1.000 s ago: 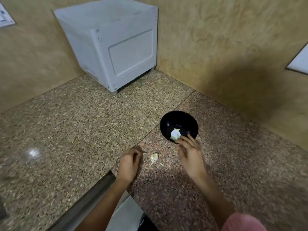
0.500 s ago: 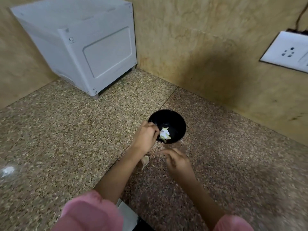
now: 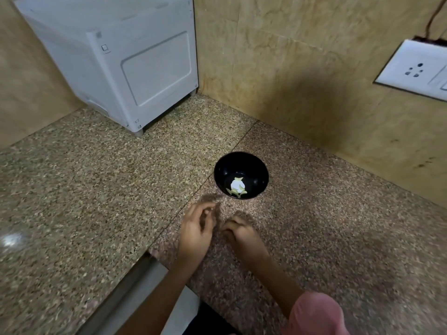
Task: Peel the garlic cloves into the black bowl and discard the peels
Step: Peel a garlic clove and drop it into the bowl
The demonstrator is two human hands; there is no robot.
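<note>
The black bowl (image 3: pixel 256 165) stands on the granite counter with pale peeled garlic cloves (image 3: pixel 237 187) lying in its bottom. Just in front of the bowl, my left hand (image 3: pixel 197 229) hovers low over the counter with its fingers loosely curled and slightly apart; nothing shows in it. Close to its right, my right hand (image 3: pixel 243 234) rests knuckles up with the fingers curled down onto the counter. What lies under those fingers is hidden. No loose peel shows on the counter between the hands.
A white boxy appliance (image 3: pixel 135 68) fills the back left corner. Tan walls close the back and right sides, with a white socket plate (image 3: pixel 416 71) on the right wall. The counter's front edge (image 3: pixel 135 281) runs below my left forearm.
My left hand has drawn back from the bowl's rim to the counter beside my right hand. The peel that lay between the hands is now out of sight.
</note>
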